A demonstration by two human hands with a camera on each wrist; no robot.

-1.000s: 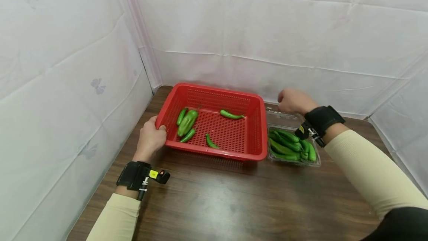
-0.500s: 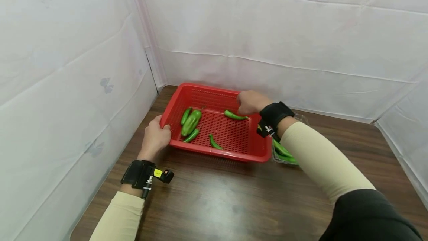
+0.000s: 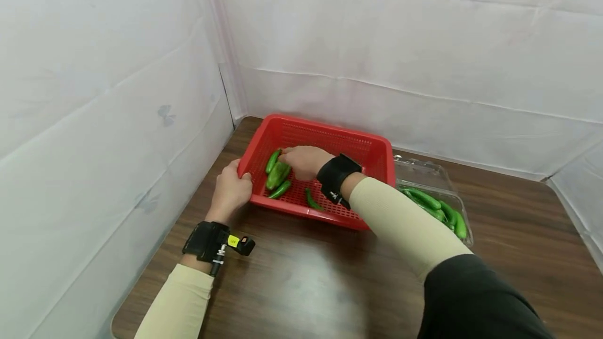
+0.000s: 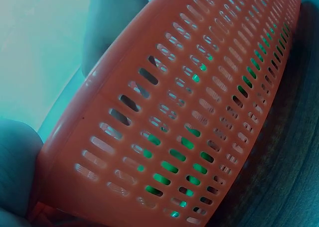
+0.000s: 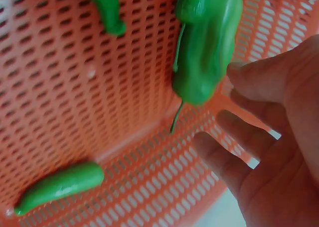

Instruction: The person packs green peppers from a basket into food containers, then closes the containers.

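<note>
A red mesh basket [image 3: 330, 143] stands on the dark wooden table. My left hand [image 3: 233, 188] grips its left rim, and the left wrist view shows fingers [image 4: 15, 172] curled round the basket wall [image 4: 189, 112]. My right hand [image 3: 286, 155] reaches into the left end of the basket with its fingers [image 5: 249, 132] spread and relaxed, holding nothing. One fingertip lies at the edge of a wide green pepper [image 5: 209, 48] [image 3: 277, 176]. Slim green peppers [image 3: 281, 190] [image 5: 60, 184] lie around it on the basket floor.
To the right of the basket sits an open clear plastic clamshell [image 3: 426, 174] with several green peppers [image 3: 435, 207] in it. White sheeting walls off the table at the left and back. My right forearm crosses the basket's front right corner.
My right hand has swung left from above the clamshell, across the basket, down to the wide pepper at its left end. My left hand has kept its grip on the rim.
</note>
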